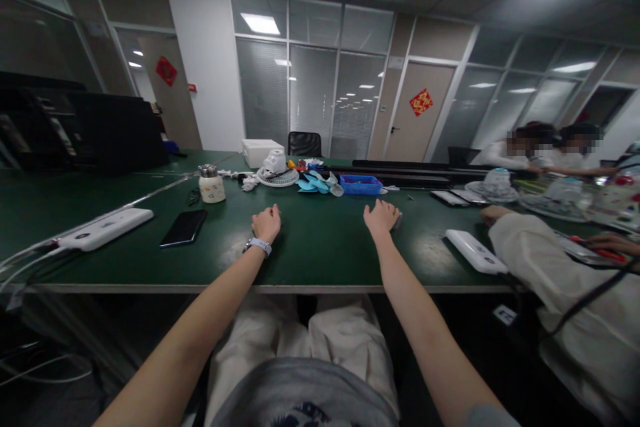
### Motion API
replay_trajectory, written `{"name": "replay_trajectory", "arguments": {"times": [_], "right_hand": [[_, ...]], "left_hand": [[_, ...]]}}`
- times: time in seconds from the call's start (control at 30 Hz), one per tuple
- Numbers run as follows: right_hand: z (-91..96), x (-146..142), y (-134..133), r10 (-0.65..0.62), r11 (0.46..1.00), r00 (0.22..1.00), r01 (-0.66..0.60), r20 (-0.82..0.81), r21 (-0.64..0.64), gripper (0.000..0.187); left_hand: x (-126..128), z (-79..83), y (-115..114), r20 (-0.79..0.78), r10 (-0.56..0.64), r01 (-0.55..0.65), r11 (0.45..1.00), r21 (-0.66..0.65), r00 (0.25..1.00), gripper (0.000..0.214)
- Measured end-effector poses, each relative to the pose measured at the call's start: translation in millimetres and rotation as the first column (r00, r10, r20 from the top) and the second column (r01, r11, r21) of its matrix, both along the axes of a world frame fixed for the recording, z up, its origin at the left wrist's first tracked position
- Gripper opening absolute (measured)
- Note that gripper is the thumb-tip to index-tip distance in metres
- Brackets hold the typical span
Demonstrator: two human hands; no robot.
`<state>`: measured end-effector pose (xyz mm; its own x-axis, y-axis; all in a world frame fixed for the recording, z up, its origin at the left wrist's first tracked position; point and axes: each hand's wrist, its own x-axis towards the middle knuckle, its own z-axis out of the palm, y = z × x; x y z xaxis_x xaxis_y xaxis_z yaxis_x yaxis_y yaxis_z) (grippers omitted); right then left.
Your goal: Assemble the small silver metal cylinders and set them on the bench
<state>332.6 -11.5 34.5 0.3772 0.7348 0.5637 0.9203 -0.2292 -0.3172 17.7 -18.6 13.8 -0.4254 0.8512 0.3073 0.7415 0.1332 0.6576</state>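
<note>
My left hand (267, 223), with a watch (258, 247) on its wrist, rests on the green table (320, 247). Its fingers are curled in, and whatever may be inside is hidden. To the right, my right hand (381, 215) lies with bent fingers over a small grey object (399, 219), whose edge shows past the hand; its kind is unclear. Beyond the hands are light blue fan blades (317, 183), a blue plastic basket (360, 185) and a white fan part with a round grille (277, 177).
At left lie a black phone (183, 228), a white power bank (106, 229) with cables and a cream jar (212, 187). Another white power bank (475, 251) is at right, beside a co-worker's sleeve (535, 260). A white box (261, 152) stands behind. Two people sit at far right.
</note>
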Motion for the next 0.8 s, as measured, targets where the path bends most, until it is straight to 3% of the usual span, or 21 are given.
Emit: {"name": "replay_trajectory", "arguments": {"times": [0.17,0.8], "right_hand": [[-1.9,-1.4,1.3,-0.002,0.997,1.0,0.001,-0.003,-0.075,0.048],[-1.9,-2.3,-0.7,-0.004,0.995,0.998,-0.003,-0.07,-0.103,0.051]], "left_hand": [[-1.0,0.2,0.4,0.004,-0.014,0.014,1.0,-0.018,1.0,0.054],[-0.1,0.6,-2.1,-0.009,-0.034,0.034,0.999,-0.016,0.999,0.051]]}}
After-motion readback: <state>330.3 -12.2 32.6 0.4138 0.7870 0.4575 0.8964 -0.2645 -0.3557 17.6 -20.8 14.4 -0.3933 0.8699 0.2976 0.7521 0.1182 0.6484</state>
